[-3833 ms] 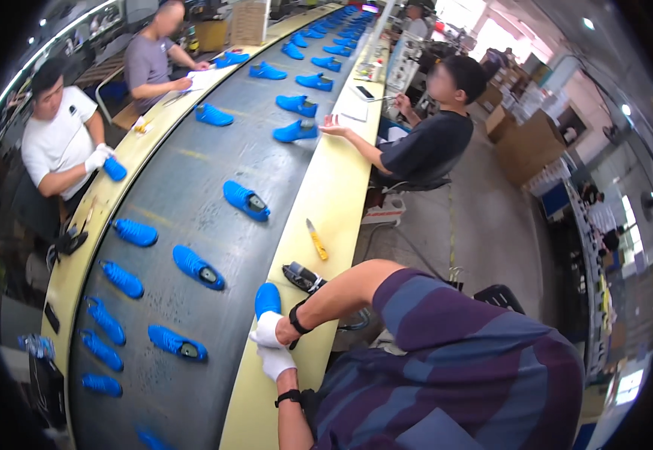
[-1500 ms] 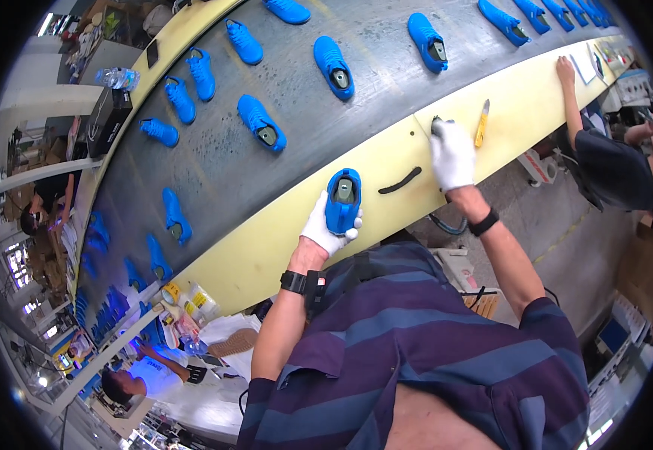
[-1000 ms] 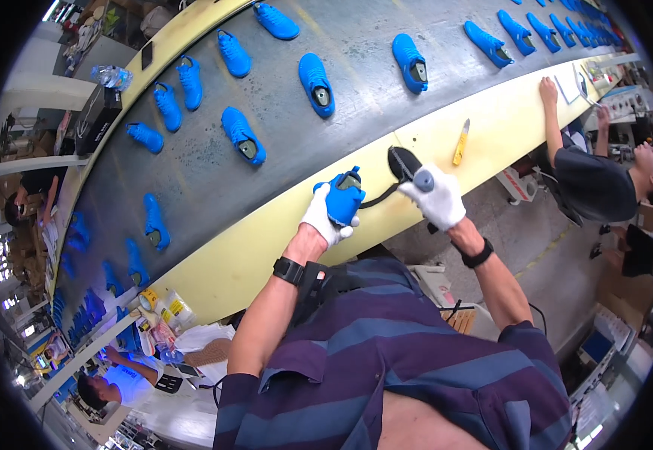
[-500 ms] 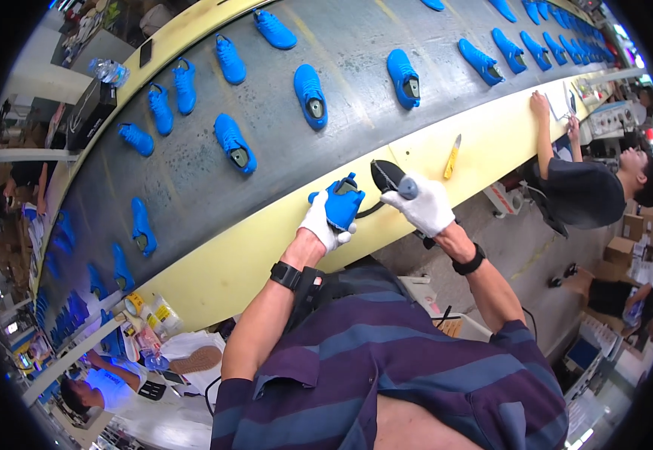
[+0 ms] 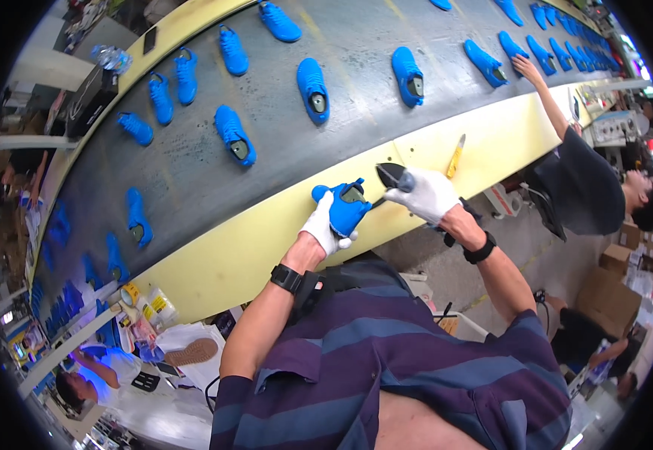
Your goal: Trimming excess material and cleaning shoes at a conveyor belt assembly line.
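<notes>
Belt (image 5: 176, 180), dark and wide, curves along the far side of the pale yellow table (image 5: 251, 247). A co-worker (image 5: 581, 184) in black, whose hand lay over the table half a second ago, now stretches that arm to one of the blue shoes (image 5: 512, 46) on the belt. White-gloved, the left hand (image 5: 320, 229) holds a blue sneaker (image 5: 350, 214) over the table in its grip, tipped to show more of its opening than before. Near it, the right hand (image 5: 430, 196) is beside a dark oval piece (image 5: 388, 172). The yellow knife (image 5: 455, 157) lies beyond, unmoved. Within the right grip, closed around it, is a rounded grey handle (image 5: 407, 181).
</notes>
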`<state>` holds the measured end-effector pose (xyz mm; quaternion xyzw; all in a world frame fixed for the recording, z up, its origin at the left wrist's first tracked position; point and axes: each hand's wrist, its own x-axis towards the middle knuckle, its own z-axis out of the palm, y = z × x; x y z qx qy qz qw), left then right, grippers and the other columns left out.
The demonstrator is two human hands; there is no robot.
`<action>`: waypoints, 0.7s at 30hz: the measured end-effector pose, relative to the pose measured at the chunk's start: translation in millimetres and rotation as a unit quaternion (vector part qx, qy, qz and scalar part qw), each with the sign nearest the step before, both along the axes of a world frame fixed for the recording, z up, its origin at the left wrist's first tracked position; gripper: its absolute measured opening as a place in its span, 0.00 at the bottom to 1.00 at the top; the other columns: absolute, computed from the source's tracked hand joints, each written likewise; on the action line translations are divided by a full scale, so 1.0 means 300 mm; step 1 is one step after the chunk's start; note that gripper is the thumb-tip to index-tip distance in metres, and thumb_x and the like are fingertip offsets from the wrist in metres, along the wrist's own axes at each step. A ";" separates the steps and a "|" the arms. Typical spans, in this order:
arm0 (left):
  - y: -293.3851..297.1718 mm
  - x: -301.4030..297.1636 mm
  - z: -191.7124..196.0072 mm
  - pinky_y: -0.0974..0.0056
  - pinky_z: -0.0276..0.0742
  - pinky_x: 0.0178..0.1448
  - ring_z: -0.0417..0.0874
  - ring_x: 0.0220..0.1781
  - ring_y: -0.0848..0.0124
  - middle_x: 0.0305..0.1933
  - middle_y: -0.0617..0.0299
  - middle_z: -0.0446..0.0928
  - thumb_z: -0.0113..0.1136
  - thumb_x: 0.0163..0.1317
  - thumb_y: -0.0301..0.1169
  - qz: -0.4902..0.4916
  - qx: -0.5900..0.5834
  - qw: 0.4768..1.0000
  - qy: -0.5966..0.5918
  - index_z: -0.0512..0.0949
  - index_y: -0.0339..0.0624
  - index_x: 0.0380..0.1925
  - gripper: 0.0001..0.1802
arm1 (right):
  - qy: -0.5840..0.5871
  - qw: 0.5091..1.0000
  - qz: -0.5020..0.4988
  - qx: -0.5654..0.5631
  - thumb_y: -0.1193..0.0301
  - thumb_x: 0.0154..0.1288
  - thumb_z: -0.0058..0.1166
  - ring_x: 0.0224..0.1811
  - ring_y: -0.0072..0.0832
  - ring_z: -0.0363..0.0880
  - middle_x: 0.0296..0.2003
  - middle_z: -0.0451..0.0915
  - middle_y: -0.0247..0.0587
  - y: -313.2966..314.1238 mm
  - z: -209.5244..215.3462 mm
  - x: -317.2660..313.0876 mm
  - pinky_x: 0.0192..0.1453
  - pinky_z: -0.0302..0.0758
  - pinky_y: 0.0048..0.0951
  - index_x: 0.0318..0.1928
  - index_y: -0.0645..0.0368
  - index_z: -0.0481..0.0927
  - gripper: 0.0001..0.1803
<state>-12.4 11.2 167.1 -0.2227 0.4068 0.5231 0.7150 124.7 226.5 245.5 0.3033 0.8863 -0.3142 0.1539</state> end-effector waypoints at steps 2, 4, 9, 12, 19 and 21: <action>-0.046 -0.013 -0.001 0.65 0.64 0.22 0.81 0.29 0.59 0.42 0.63 0.83 0.37 0.78 0.68 0.031 0.013 0.999 -0.003 0.76 0.62 0.59 0.31 | 0.033 0.997 -0.060 -0.024 0.48 0.63 0.70 0.37 0.44 0.89 0.32 0.88 0.53 0.029 -0.027 0.044 0.44 0.82 0.40 0.38 0.63 0.88 0.27; -0.094 -0.043 -0.022 0.64 0.65 0.21 0.81 0.30 0.59 0.42 0.58 0.83 0.37 0.79 0.67 0.091 0.032 0.992 -0.077 0.76 0.56 0.59 0.32 | 0.016 0.995 -0.095 -0.006 0.49 0.63 0.71 0.38 0.44 0.89 0.33 0.88 0.53 0.062 -0.044 0.036 0.45 0.82 0.40 0.39 0.64 0.88 0.26; -0.231 -0.082 -0.065 0.63 0.66 0.21 0.80 0.29 0.60 0.46 0.46 0.80 0.32 0.81 0.61 0.200 0.059 0.969 -0.135 0.73 0.42 0.60 0.35 | 0.003 0.991 -0.134 0.011 0.48 0.64 0.70 0.43 0.47 0.89 0.38 0.89 0.57 0.179 -0.302 0.053 0.51 0.82 0.42 0.43 0.65 0.88 0.28; -0.276 -0.104 -0.104 0.65 0.64 0.19 0.78 0.26 0.64 0.46 0.47 0.80 0.36 0.81 0.55 0.219 0.072 0.963 -0.139 0.71 0.39 0.61 0.31 | 0.001 0.993 -0.118 0.029 0.47 0.65 0.68 0.47 0.53 0.88 0.41 0.88 0.60 0.229 -0.501 0.087 0.54 0.82 0.45 0.47 0.66 0.86 0.31; -0.311 -0.134 -0.102 0.64 0.62 0.15 0.77 0.22 0.64 0.45 0.46 0.81 0.36 0.81 0.53 0.290 0.071 0.932 -0.204 0.72 0.37 0.59 0.30 | 0.065 0.981 -0.155 0.101 0.46 0.70 0.63 0.48 0.57 0.86 0.43 0.88 0.57 0.240 -0.606 0.089 0.52 0.81 0.49 0.49 0.61 0.80 0.28; -0.318 -0.142 -0.095 0.63 0.62 0.15 0.74 0.20 0.64 0.41 0.47 0.81 0.37 0.80 0.56 0.277 0.084 0.941 -0.177 0.73 0.37 0.57 0.32 | 0.063 0.978 -0.162 0.112 0.46 0.70 0.63 0.48 0.57 0.86 0.42 0.88 0.57 0.243 -0.601 0.080 0.52 0.81 0.49 0.48 0.61 0.80 0.28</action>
